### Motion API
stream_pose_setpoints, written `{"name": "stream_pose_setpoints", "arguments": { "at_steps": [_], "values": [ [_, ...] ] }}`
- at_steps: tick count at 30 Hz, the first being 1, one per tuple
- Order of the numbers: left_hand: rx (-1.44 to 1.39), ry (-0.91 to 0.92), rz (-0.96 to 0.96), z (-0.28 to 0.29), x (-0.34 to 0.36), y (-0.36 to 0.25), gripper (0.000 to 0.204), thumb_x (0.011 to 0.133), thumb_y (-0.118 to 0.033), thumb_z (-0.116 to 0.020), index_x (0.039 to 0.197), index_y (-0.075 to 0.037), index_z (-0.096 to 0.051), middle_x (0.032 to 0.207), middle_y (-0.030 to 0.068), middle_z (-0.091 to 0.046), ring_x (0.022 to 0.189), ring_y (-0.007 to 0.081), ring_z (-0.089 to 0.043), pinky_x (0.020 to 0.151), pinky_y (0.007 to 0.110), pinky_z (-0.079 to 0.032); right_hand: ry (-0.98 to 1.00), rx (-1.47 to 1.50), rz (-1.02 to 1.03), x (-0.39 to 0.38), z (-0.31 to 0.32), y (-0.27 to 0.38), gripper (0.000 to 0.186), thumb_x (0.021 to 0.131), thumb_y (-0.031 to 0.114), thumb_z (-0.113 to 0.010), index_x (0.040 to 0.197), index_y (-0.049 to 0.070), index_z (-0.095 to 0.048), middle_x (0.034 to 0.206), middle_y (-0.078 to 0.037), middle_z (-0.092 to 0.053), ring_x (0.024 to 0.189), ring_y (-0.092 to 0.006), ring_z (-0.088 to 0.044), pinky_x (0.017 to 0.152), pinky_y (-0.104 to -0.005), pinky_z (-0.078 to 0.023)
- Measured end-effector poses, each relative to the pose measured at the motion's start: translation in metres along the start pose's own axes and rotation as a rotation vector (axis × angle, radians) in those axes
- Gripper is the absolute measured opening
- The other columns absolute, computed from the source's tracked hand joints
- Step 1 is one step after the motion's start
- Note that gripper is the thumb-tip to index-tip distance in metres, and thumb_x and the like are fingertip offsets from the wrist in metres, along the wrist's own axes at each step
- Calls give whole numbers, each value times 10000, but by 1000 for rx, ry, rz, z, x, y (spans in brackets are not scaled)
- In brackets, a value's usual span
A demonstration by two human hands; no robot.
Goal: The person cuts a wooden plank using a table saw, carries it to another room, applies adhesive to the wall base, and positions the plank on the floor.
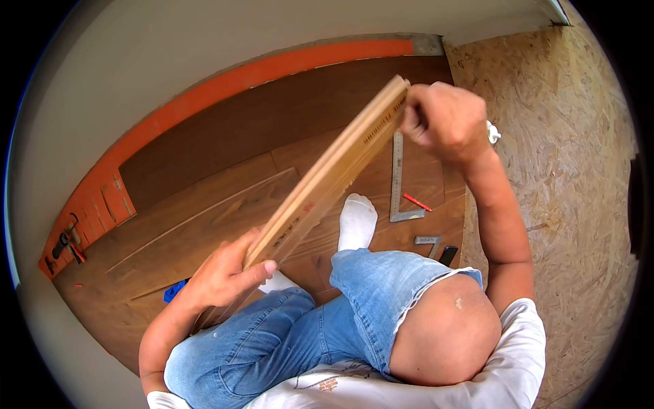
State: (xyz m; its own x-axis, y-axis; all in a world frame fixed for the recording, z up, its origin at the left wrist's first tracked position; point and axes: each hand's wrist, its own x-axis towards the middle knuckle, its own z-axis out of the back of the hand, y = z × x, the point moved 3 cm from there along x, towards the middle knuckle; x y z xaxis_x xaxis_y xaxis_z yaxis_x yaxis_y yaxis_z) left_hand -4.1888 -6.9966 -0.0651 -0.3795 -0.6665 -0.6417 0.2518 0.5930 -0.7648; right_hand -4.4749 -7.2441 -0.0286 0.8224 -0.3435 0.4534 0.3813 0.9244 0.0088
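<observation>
A long wooden floor plank point(340, 163) is held on a diagonal over my lap, its printed pale underside and narrow edge showing. My left hand point(228, 273) grips it near its lower part, thumb across the face. At the upper end, my right hand point(446, 119) has its fingers curled against the plank. Below and to the right of the plank, a metal square point(397, 180) lies on the brown laminate floor point(150, 273), with a red marker point(417, 202) beside it and a smaller square point(427, 240) nearer my raised knee.
An orange underlay strip point(272, 58) runs along the curved-looking wall edge. Dark-handled tools point(71, 245) lie on it at left, near a blue object point(175, 290). Bare chipboard flooring point(558, 136) is at right, with a small white item point(493, 134) behind my right wrist.
</observation>
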Motion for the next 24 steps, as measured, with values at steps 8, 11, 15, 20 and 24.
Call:
{"name": "stream_pose_setpoints", "arguments": {
  "at_steps": [8,11,15,20,24],
  "values": [
    [-233,-73,-43,4,5,-8,550,1005,-327,-684,1409,23,-554,951,138,-726,877,218,-732,824,400,-581,-255,25,-120,0,9,-11,348,770,-34,-835,1088,44,-717,787,-56,-669,678,-222,-659,579,-330,-536],
    [-130,-46,-35,6,6,-12,584,1012,-366,-664,1440,13,-544,976,137,-729,903,226,-731,839,401,-579,-307,-40,-107,18,-1,-16,407,796,14,-862,1185,54,-749,961,-86,-750,814,-247,-721,683,-346,-596],
    [-73,-62,-80,5,5,-8,653,1021,-453,-637,1502,-31,-508,1071,181,-738,988,297,-725,879,451,-566,-196,-97,-74,23,-15,-10,271,845,6,-830,1108,31,-771,957,-116,-763,846,-290,-738,737,-389,-612],
    [38,30,-228,6,26,-13,642,1031,-468,-602,1481,-21,-499,1062,239,-722,979,380,-704,855,500,-530,-106,-181,-148,-9,-6,-29,249,925,-53,-764,1168,2,-759,1065,-128,-781,924,-290,-757,815,-367,-627],
    [93,-54,-240,3,13,-2,656,1023,-430,-604,1496,5,-474,1022,272,-710,949,427,-694,835,511,-528,-122,-156,-71,-3,-27,-23,222,908,-65,-773,1117,-3,-731,976,-113,-756,854,-266,-743,744,-367,-613]
  ]
}}
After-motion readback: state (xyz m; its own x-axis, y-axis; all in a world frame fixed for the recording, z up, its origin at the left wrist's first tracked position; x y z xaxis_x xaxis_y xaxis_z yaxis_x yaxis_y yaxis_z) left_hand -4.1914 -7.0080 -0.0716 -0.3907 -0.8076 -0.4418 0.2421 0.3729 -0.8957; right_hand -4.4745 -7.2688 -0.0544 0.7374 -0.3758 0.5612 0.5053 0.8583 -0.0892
